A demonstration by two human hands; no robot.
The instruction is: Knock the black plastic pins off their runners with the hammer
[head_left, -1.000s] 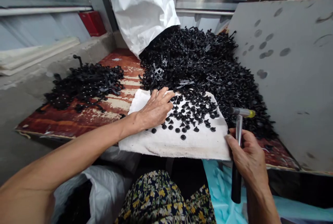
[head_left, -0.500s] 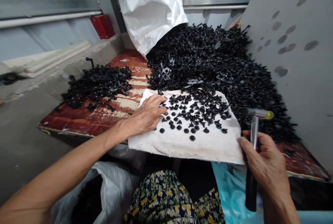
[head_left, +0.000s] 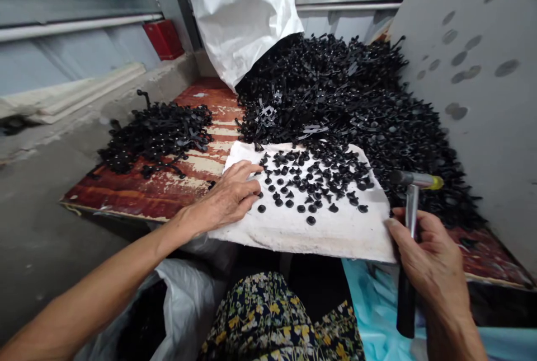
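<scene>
My left hand (head_left: 230,196) rests on the left part of a white cloth (head_left: 293,235). Its fingers are stretched out and apart, with the tips beside small black disc-shaped pieces with stems (head_left: 289,203). Several such pieces lie scattered over the cloth, more densely toward the back. A hammer (head_left: 411,210) stands nearly upright in my right hand (head_left: 438,254), by the cloth's right front corner. It has a metal shaft, a black grip and a head with one yellow end.
Behind the cloth rises a large heap of black parts (head_left: 335,81), partly under a white sack (head_left: 247,19). A smaller heap (head_left: 157,137) sits left on the worn red board (head_left: 126,193). A spotted grey panel (head_left: 482,115) borders the right side. Below is an open white bag (head_left: 188,299).
My left hand has drawn back slightly to the left, away from the black pieces. The right hand still holds the hammer in nearly the same place.
</scene>
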